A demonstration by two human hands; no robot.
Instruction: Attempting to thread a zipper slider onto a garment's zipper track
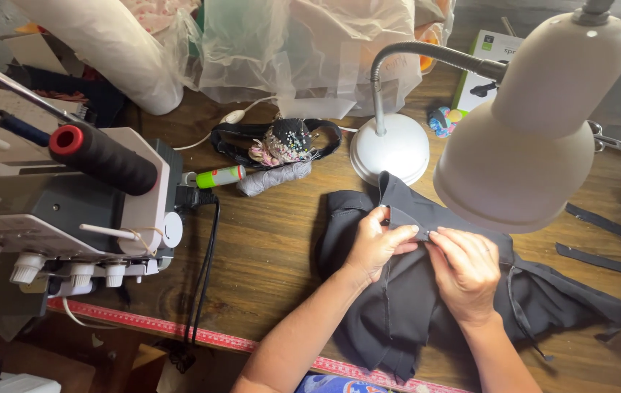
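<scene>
Pinching a fold of black cloth [412, 306] flat, left hand [376, 244] and right hand [465, 271] fingers closed on it under lamp [536, 124], counter [267, 247] bearing the slack.

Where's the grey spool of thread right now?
In the head view, the grey spool of thread lies on the wooden table, left of the white lamp base, beside a green-capped tube and just below the pincushion.

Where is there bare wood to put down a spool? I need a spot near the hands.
Bare wood lies between the black cord and the dark fabric, below the grey spool. Crowded: the back edge, with lamp base, pincushion and bags. Both hands pinch the fabric.
</scene>
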